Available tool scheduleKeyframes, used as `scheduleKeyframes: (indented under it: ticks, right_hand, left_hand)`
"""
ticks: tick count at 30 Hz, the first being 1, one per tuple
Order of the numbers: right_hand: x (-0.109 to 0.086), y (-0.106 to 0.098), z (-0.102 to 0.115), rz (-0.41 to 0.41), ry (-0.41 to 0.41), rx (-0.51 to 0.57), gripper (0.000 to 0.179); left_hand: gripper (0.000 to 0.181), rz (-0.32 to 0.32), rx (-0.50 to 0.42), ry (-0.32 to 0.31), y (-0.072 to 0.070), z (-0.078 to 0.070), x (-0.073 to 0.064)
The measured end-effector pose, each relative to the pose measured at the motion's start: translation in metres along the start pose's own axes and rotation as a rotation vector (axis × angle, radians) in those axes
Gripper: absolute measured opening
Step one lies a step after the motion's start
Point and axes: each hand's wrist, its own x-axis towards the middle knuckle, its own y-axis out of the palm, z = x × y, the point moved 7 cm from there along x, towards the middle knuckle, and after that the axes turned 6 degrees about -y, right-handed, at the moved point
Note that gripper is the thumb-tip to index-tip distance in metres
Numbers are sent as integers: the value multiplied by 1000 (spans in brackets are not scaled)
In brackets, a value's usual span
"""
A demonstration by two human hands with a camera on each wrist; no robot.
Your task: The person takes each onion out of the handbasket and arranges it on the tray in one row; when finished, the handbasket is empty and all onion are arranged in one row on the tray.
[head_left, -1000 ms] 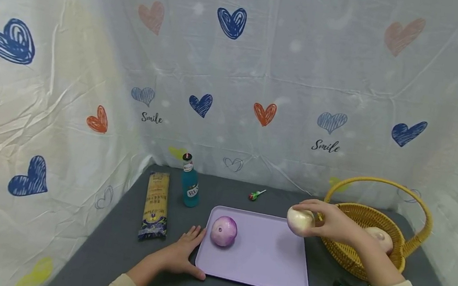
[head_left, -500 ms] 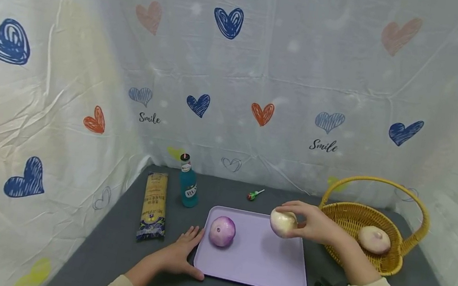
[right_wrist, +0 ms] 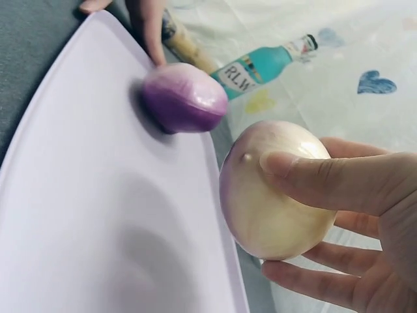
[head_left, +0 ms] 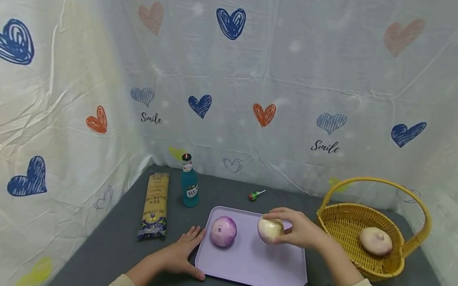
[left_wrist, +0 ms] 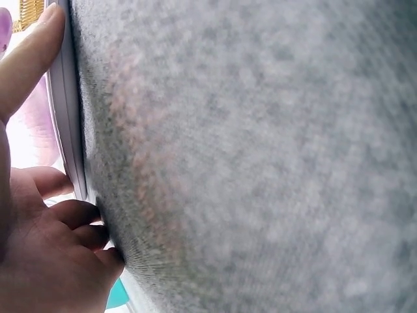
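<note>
The pale onion [head_left: 268,231] is above the tray [head_left: 254,266], right of the purple onion [head_left: 223,231] and apart from it; shadows on the tray suggest that we have it off the surface. Our right hand [head_left: 297,229] is clamped on it: the thumb presses one side, its tip just beside a small nub [right_wrist: 246,158], while the curled fingers bear on the opposite side and underneath. Our left hand [head_left: 183,254] is spread, fingers at the tray's left edge and thumb at its near edge, close to the corner.

We would expect the pale onion to be firm, with little give, and light enough for one hand; whether it is real or a model we cannot tell, so the weight is a guess. Its shiny skin looks rather slippery, and its round shape could roll on the tray. We judge the best hold to be across its widest part, thumb opposite fingers, snug but not squeezing, since a real one might bruise. The third onion [head_left: 376,241], in the basket [head_left: 342,221] on the right, should handle much the same.
</note>
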Motion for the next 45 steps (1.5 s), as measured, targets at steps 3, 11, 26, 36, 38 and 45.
scheduleKeyframes:
  ticks: [3,11,26,36,38,45]
  right_hand:
    - [3,8,-5,5,0,7,56]
    - [12,28,-17,-7,0,10,56]
    - [20,52,-21,-20,-31,-101,54]
    - [18,58,-26,4,42,-65,68]
    - [18,58,-25,5,44,-70,70]
    - [17,49,-19,-22,22,-109,72]
  left_hand:
    - [123,-1,0,3,0,0,0]
    - [123,-10,0,10,0,-1,0]
    - [124,-4,1,7,-1,-1,0]
    - [124,-2,-4,1,1,1,0]
    - [124,-3,-9,2,1,1,0]
    - [123,-2,-14,-1,0,0,0]
